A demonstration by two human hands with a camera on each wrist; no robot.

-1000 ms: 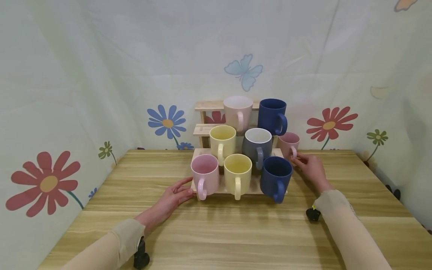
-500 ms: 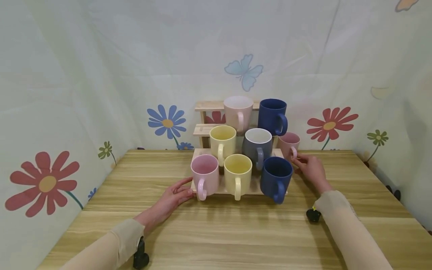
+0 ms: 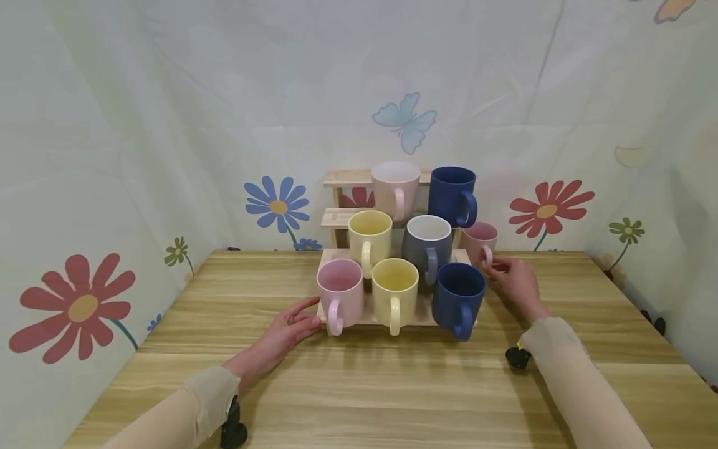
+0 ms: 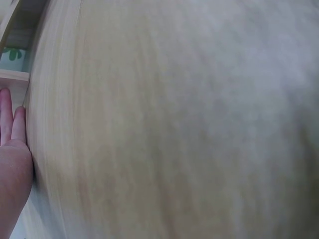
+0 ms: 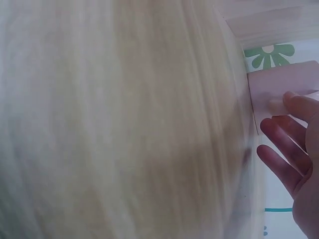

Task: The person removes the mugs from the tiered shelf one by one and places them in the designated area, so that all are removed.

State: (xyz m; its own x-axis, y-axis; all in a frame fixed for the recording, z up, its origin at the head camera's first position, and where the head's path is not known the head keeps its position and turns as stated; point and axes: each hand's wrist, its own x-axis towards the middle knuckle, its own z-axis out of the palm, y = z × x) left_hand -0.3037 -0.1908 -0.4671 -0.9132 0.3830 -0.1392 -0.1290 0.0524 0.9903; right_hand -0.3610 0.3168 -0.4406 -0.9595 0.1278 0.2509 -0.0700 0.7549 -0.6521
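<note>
On the table's right side, my right hand (image 3: 517,284) pinches the handle of a small pink mug (image 3: 477,243), which stands upright beside the wooden tiered rack (image 3: 328,255). In the right wrist view the thumb and finger meet at this handle, the other fingers reaching out below. My left hand (image 3: 283,333) has its fingertips against the rack's front left corner, fingers fairly straight. The rack's lowest step bears a pink mug (image 3: 342,290), a yellow mug (image 3: 387,290) and a navy mug (image 3: 457,299), handles forward.
Higher up stand another yellow mug (image 3: 364,234), a grey mug (image 3: 421,252), a pale pink mug (image 3: 387,187) and another navy mug (image 3: 445,193). Beneath everything is a wood-grain table (image 3: 381,399). A flowered curtain (image 3: 269,125) hangs behind and at both sides.
</note>
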